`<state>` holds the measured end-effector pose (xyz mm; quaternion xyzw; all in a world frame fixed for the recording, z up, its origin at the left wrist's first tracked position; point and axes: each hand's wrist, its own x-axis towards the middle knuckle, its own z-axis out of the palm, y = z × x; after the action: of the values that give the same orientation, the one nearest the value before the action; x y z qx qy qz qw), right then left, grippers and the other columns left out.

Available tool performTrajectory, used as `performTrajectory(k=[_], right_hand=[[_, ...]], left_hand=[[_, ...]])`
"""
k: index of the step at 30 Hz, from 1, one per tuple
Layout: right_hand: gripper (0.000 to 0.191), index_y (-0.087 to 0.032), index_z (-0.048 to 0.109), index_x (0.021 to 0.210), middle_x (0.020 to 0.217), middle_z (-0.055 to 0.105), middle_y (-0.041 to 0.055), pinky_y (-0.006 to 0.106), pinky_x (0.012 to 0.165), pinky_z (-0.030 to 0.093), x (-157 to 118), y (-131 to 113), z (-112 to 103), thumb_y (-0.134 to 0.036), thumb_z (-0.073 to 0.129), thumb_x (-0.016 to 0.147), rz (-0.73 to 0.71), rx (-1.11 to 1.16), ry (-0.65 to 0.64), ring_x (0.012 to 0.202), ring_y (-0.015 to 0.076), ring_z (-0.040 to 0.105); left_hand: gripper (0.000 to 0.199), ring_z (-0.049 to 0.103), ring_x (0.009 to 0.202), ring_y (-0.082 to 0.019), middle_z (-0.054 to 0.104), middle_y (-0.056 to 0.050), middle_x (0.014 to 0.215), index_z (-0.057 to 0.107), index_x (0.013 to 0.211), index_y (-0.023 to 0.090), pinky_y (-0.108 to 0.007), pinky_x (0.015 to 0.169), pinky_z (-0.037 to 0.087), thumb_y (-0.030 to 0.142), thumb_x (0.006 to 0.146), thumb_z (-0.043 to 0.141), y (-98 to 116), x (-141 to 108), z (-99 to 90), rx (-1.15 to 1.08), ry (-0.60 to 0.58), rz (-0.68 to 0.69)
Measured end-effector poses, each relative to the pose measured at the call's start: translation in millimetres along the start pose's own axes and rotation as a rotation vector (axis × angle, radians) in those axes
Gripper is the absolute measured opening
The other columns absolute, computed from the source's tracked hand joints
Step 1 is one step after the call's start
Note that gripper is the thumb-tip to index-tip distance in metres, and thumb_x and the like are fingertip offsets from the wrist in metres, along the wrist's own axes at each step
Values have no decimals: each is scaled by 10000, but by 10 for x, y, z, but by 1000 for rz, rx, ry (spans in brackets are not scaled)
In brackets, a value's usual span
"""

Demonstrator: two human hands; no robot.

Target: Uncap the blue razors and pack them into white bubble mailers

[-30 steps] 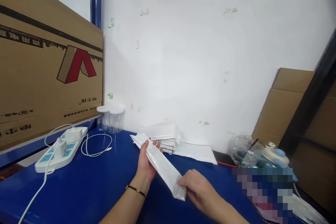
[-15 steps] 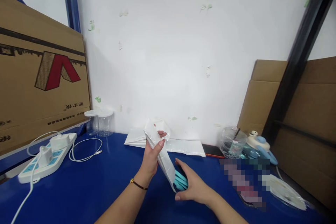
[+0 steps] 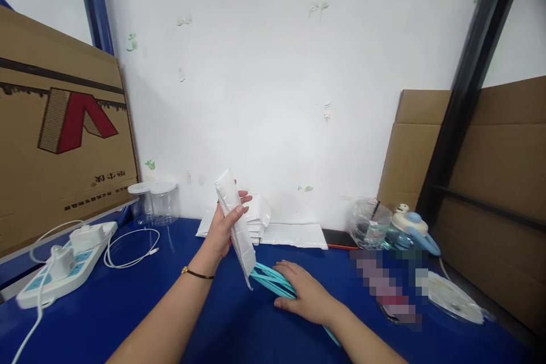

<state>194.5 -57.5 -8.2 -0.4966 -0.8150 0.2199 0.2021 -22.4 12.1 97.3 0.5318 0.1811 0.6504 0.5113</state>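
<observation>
My left hand (image 3: 226, 226), with a dark bracelet at the wrist, is closed round a long white packet (image 3: 239, 233) held tilted above the blue table (image 3: 170, 290). Several thin turquoise strips (image 3: 273, 280) stick out of the packet's lower end. They run under my right hand (image 3: 305, 293), whose fingers are closed round them, and one end shows below its wrist. Behind my left hand stands a stack of folded white packets (image 3: 256, 216), and a flat white packet (image 3: 294, 235) lies to its right.
On the left are a power strip (image 3: 32, 290), a white cable (image 3: 132, 231), two clear jars (image 3: 164, 205) and a large cardboard box (image 3: 63, 148). A phone (image 3: 340, 239), a plastic-wrapped cup (image 3: 370, 224), a blue-and-white bottle (image 3: 407, 233) and a white plate (image 3: 454, 296) stand or lie on the right.
More of the turquoise strips now shows outside the white packet, between it and my right hand. The packet has shifted away from my right hand. The whole view has turned slightly.
</observation>
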Motion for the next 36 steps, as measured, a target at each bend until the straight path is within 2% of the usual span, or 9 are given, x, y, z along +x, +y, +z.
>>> performTrajectory(k=[7, 14, 17, 22, 26, 29, 32, 34, 36], right_hand=[[693, -307, 364, 1378, 1467, 322, 49, 449, 1117, 175, -10, -7, -36, -597, 543, 775, -14, -27, -36, 1354, 278, 242], [711, -296, 341, 1392, 1470, 317, 54, 458, 1119, 166, 13, 3, -32, -601, 534, 780, -38, -70, -48, 1358, 283, 233], [719, -309, 307, 1405, 1476, 306, 46, 462, 1120, 165, 9, -2, -40, -599, 529, 786, -40, -81, -58, 1360, 280, 229], [669, -359, 278, 1406, 1488, 283, 17, 471, 1118, 161, 3, -3, -57, -580, 503, 816, -63, -94, -72, 1365, 282, 214], [621, -380, 292, 1396, 1494, 268, -2, 470, 1116, 161, 8, -18, -55, -585, 463, 836, -68, -120, -90, 1366, 283, 208], [610, -385, 299, 1392, 1495, 263, -10, 461, 1120, 142, 9, -42, -69, -594, 447, 839, -70, -121, -107, 1371, 277, 194], [638, -358, 287, 1403, 1483, 293, 10, 438, 1116, 157, -15, -56, -172, -589, 458, 834, -48, -87, -60, 1359, 264, 231], [594, -320, 342, 1385, 1435, 380, 36, 395, 1073, 262, -69, -47, -312, -555, 448, 851, 1, -55, 48, 1302, 249, 341], [482, -270, 507, 1263, 1263, 556, 62, 335, 922, 412, -161, -21, -480, -518, 454, 853, 83, -47, 148, 1119, 233, 521]], left_hand=[[693, 482, 1163, -323, 552, -107, 1201, 450, 1265, 232, -441, 949, 372, 387, 650, 730, 92, 76, -121, 103, -108, -58], [734, 479, 1151, -320, 520, -106, 1228, 395, 1323, 241, -451, 972, 344, 373, 671, 707, 202, 95, 125, 145, -318, -13], [722, 491, 1125, -308, 527, -98, 1200, 400, 1318, 248, -444, 951, 360, 336, 671, 709, 307, 199, 223, 206, -356, 13], [658, 483, 1114, -306, 520, -101, 1184, 445, 1277, 233, -435, 919, 378, 308, 677, 704, 476, 387, 231, 385, -374, 50], [704, 475, 1129, -300, 495, -103, 1212, 354, 1335, 218, -429, 908, 402, 375, 716, 650, 646, 415, 178, 575, -440, 86], [803, 459, 1151, -286, 476, -95, 1261, 272, 1380, 212, -416, 951, 387, 396, 699, 655, 752, 349, 45, 847, -572, 72], [886, 471, 1142, -284, 462, -72, 1304, 307, 1379, 239, -384, 975, 380, 408, 610, 714, 709, 206, -242, 1179, -751, -68], [932, 501, 1109, -296, 506, -79, 1260, 331, 1378, 240, -381, 957, 397, 396, 554, 737, 576, 84, -514, 1367, -776, -207], [952, 516, 1092, -317, 539, -84, 1222, 376, 1359, 248, -391, 936, 413, 367, 494, 753, 401, -40, -816, 1500, -777, -336]])
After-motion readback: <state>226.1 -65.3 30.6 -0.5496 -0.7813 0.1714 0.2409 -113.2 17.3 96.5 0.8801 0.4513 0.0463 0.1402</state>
